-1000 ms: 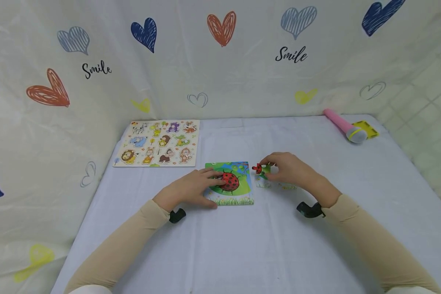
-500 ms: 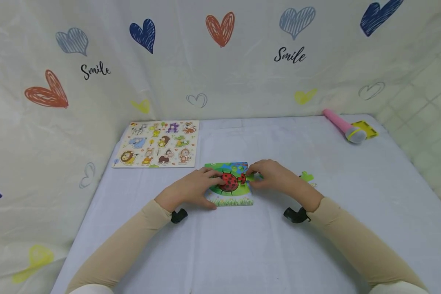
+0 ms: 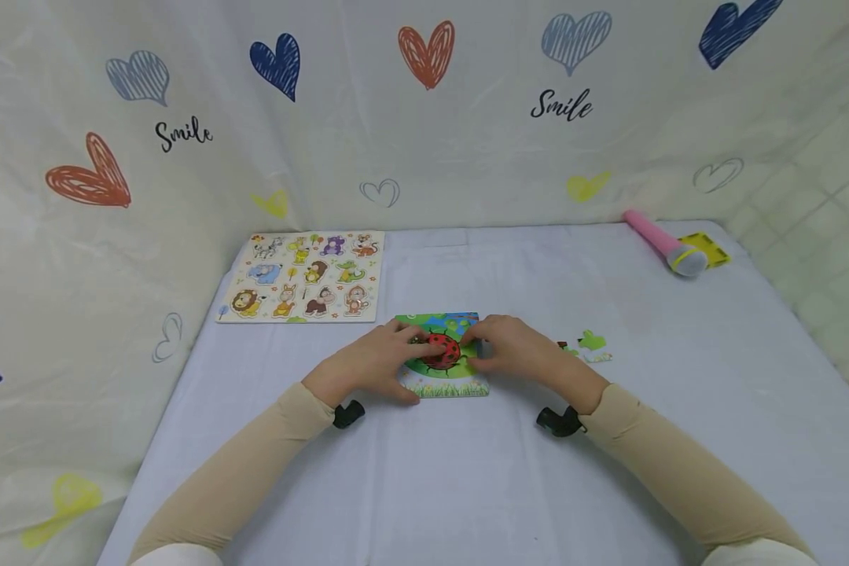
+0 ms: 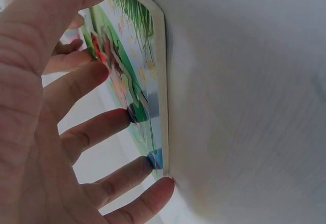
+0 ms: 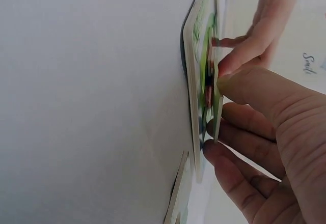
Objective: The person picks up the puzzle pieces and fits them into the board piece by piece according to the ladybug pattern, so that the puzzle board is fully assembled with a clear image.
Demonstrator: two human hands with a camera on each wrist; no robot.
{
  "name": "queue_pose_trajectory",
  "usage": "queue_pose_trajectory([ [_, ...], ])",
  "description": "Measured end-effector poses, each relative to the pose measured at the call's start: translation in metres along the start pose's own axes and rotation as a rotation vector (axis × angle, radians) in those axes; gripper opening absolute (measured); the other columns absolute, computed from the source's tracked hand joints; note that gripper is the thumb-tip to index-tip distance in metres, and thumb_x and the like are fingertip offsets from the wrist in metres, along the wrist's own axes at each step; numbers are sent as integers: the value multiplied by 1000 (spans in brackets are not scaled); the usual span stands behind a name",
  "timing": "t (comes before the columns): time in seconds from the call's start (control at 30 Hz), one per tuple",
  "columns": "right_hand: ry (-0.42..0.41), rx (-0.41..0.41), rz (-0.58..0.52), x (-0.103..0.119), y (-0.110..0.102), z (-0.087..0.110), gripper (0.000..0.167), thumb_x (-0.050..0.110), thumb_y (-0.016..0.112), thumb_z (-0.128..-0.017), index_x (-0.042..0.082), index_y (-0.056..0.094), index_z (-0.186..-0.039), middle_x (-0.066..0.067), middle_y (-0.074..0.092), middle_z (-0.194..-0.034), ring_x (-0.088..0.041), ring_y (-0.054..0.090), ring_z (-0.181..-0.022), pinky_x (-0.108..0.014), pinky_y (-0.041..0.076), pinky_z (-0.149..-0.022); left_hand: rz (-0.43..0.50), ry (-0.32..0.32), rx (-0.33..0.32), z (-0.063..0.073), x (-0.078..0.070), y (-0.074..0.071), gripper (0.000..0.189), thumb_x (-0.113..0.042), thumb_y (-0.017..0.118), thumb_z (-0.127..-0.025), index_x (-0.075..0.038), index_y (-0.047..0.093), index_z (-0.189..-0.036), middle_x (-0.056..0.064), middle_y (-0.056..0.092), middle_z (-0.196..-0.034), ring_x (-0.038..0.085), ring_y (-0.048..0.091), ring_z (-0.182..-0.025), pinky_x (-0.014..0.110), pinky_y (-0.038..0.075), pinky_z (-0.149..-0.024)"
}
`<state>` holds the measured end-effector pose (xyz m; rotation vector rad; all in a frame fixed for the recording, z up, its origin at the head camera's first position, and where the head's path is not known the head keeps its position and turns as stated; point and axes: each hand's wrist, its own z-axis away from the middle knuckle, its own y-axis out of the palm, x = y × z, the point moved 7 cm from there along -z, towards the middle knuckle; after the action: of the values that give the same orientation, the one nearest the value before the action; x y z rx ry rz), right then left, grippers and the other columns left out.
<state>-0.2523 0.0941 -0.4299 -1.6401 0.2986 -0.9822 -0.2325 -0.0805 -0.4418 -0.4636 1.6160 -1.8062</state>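
Note:
A square ladybug jigsaw board lies on the table between both hands. My left hand rests on its left side. In the left wrist view the fingers spread across the board with their tips on it, while the thumb reaches its grassy edge. At the right side is my right hand. A thin green-edged puzzle piece is pinched between thumb and fingers in the right wrist view, just over the board. Most of its printed face is hidden. Right of that hand lie loose puzzle pieces, partly covered by it.
At the back left lies an animal picture board. A pink toy microphone rests beside a yellow tray at the back right. Behind the table hangs a cloth with hearts. White cloth covers the table.
The right hand has carried the red-and-green puzzle piece left from beside the board to over its right part. Loose pieces it covered now show. The left hand has stayed on the board.

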Motion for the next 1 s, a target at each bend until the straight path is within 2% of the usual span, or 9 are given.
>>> queue_pose_trajectory([
  [0.13,4,6,4,1,1,-1,25,20,79,-90,11,77,-113,1,75,-106,-18,66,-101,-41,55,-93,-30,7,3,-1,-3,-1,82,-59,81,-80,-33,52,-152,6,52,-146,29,48,-126,43,50,-102],
  [0.3,1,-3,43,-1,2,0,35,22,80,-89,7,74,-120,-10,71,-129,-31,63,-124,-48,52,-106,-44,1,7,-2,-5,-2,81,-59,79,-80,-34,52,-153,6,51,-147,28,49,-123,43,51,-99],
  [0.37,-10,-16,71,-1,2,1,37,24,82,-89,5,74,-119,-12,68,-134,-34,60,-128,-48,50,-108,-40,-2,11,-2,-5,-1,81,-60,78,-81,-34,52,-152,6,51,-147,28,49,-123,43,51,-99],
  [0.5,-41,-37,108,-2,3,5,38,32,82,-89,7,77,-116,-11,68,-132,-33,60,-123,-46,52,-104,-43,-9,19,-2,-4,0,81,-61,78,-81,-35,51,-153,5,50,-147,27,48,-123,43,51,-99],
  [0.63,-71,-27,151,-1,4,10,43,37,79,-92,9,76,-123,-10,67,-136,-34,60,-121,-47,53,-103,-53,-17,25,-3,-3,1,81,-62,77,-81,-37,50,-154,4,50,-148,26,47,-124,42,50,-100],
  [0.77,-84,-2,194,2,3,16,43,36,77,-93,8,75,-126,-11,66,-138,-35,61,-123,-48,52,-104,-63,-15,25,-4,-4,1,80,-63,77,-82,-37,51,-153,3,50,-146,26,47,-124,41,51,-98],
  [0.9,-96,-8,211,2,-3,21,36,30,78,-93,7,77,-120,-11,68,-133,-34,62,-121,-48,53,-102,-79,-15,28,-4,-4,2,80,-63,75,-82,-37,50,-153,4,50,-146,27,47,-124,42,51,-97],
  [1.0,-54,-20,211,-5,-11,25,37,28,79,-91,9,76,-122,-11,67,-132,-34,62,-119,-49,53,-100,-84,-20,32,-3,-3,2,80,-63,75,-83,-37,49,-154,4,49,-147,26,47,-124,42,51,-96],
])
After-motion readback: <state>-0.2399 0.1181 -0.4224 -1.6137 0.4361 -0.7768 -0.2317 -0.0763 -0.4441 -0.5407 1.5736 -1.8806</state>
